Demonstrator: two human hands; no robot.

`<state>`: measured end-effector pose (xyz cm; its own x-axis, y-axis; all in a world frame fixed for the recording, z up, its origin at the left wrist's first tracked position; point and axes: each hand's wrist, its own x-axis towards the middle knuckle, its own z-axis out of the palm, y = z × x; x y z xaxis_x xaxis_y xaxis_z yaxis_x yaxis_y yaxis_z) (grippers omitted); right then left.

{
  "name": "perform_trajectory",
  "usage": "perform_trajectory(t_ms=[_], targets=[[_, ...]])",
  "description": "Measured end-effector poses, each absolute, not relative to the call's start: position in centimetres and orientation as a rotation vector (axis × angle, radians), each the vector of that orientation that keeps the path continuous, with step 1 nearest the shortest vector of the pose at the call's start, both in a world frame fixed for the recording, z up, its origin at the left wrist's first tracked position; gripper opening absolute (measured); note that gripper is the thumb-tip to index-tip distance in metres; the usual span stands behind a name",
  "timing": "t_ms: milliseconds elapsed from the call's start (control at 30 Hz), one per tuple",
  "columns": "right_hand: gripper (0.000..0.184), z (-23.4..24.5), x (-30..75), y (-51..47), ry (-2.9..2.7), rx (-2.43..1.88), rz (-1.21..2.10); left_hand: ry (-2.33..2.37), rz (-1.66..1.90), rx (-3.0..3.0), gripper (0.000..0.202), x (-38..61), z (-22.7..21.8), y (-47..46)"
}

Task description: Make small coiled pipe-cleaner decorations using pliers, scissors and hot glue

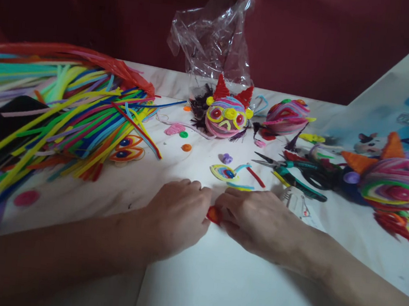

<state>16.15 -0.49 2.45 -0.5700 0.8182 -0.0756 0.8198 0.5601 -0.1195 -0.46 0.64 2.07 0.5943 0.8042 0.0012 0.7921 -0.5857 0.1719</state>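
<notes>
My left hand (179,213) is closed, knuckles up, over the white table. Facing it, my right hand (256,217) pinches a small red-orange piece (214,215) that shows in the gap between the two hands. It looks like coiled pipe cleaner, though most of it is covered by fingers. The left fingertips are hidden at its other side. Just beyond the hands lie a yellow eye shape with a blue centre (224,173) and a short red pipe cleaner piece (256,177). A purple coil (227,158) sits behind them.
Left, pipe cleaners (94,117) are heaped in many colours. Orange eye shapes (128,149) lie beside them. A horned face ball (226,116) stands at the back before a clear plastic bag (216,42). Pliers (293,174) and another horned ball (398,185) are on the right.
</notes>
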Motion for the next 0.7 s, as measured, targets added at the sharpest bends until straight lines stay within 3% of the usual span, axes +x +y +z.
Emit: perform_trajectory(t_ms=[467,700], targets=[[0.006,2.76,15.92,-0.61,2.706,1.426,-0.207,1.312,0.149,2.568,0.011,-0.77,1.99,0.41],[0.004,2.68,15.82,-0.75,2.709,1.447,-0.164,1.297,0.082,2.525,0.023,-0.23,1.79,0.99]])
